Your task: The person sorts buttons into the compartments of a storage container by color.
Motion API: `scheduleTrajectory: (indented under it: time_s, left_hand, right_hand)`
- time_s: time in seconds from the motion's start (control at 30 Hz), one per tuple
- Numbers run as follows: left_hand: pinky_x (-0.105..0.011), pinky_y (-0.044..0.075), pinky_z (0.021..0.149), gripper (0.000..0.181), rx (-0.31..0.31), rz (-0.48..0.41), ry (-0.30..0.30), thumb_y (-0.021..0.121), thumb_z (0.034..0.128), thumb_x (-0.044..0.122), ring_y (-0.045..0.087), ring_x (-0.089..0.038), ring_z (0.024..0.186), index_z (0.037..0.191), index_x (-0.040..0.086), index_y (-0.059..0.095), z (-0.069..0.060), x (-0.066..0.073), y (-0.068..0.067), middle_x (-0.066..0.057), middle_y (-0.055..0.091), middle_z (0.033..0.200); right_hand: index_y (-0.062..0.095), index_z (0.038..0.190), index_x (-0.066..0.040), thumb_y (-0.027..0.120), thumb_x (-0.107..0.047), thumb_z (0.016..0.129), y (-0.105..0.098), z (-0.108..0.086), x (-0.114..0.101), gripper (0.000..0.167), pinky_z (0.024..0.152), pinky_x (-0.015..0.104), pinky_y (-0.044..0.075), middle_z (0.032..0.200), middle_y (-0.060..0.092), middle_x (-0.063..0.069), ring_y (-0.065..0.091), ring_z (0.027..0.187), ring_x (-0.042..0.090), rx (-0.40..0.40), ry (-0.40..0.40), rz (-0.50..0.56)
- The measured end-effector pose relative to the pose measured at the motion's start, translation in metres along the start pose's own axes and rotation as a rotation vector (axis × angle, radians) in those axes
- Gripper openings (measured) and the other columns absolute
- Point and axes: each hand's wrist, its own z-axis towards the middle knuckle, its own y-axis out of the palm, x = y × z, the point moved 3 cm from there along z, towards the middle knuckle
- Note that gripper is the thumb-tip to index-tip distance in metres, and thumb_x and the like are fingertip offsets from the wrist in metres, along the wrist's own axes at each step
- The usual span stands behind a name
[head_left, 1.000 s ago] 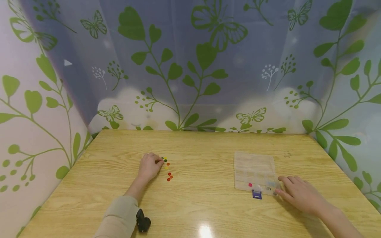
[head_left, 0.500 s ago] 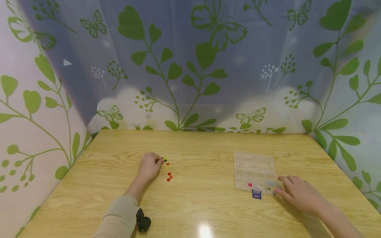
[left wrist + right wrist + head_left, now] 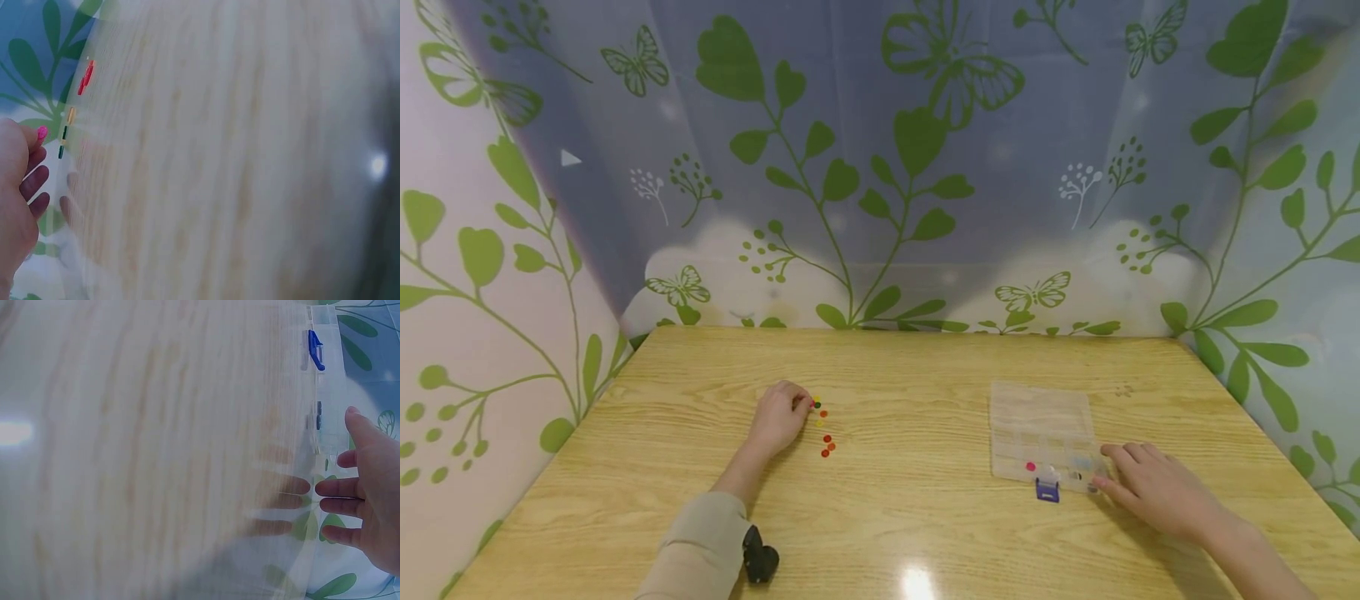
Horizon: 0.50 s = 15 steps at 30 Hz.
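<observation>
At the left of the table, my left hand [image 3: 781, 417] pinches a small pink disc [image 3: 42, 132] between thumb and fingertip. It is held just beside a loose line of small round discs, with a dark green disc [image 3: 817, 405] closest, then an orange disc [image 3: 823, 414], a yellow disc [image 3: 819, 423] and a few red discs [image 3: 827, 438]. Whether they are buttons is too small to tell. On the right, my right hand [image 3: 1161, 490] has its fingers extended at the right edge of a clear plastic box [image 3: 1041, 408], lid open, with a pink disc [image 3: 1031, 467] in it.
The box has a blue latch [image 3: 1047, 490] at its front. Several tiny pale pieces [image 3: 1123, 391] lie behind the right hand. A black object [image 3: 760, 557] sits by the left sleeve. Patterned curtains [image 3: 865, 167] enclose the wooden table [image 3: 910, 500].
My left fingertips have shifted slightly, covering a dark green disc seen earlier, and the pink disc shows at their tips. The right hand and the box stay put.
</observation>
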Motion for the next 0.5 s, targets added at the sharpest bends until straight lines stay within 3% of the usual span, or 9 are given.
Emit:
scheduleTrajectory:
  time_s: [0.33, 0.5]
  left_hand:
    - [-0.040, 0.044, 0.076, 0.009, 0.036, -0.052, 0.043, 0.058, 0.0876, 0.007, 0.052, -0.025, 0.087, 0.088, -0.001, 0.064, 0.0019, 0.0023, -0.0021, -0.010, 0.058, 0.090]
    - [-0.041, 0.044, 0.080, 0.010, 0.043, -0.101, 0.031, 0.059, 0.0845, 0.008, 0.053, -0.026, 0.092, 0.086, 0.001, 0.066, 0.0025, 0.0054, -0.0046, -0.009, 0.059, 0.093]
  right_hand:
    - [0.056, 0.116, -0.003, 0.055, -0.043, 0.090, 0.0010, 0.0006, 0.0008, 0.048, 0.078, 0.055, 0.043, 0.106, 0.059, 0.013, 0.055, 0.100, 0.037, -0.001, 0.005, -0.005]
    - [0.056, 0.117, -0.003, 0.055, -0.044, 0.090, 0.0017, 0.0010, 0.0014, 0.049, 0.079, 0.056, 0.042, 0.107, 0.059, 0.013, 0.054, 0.101, 0.037, -0.014, 0.012, -0.004]
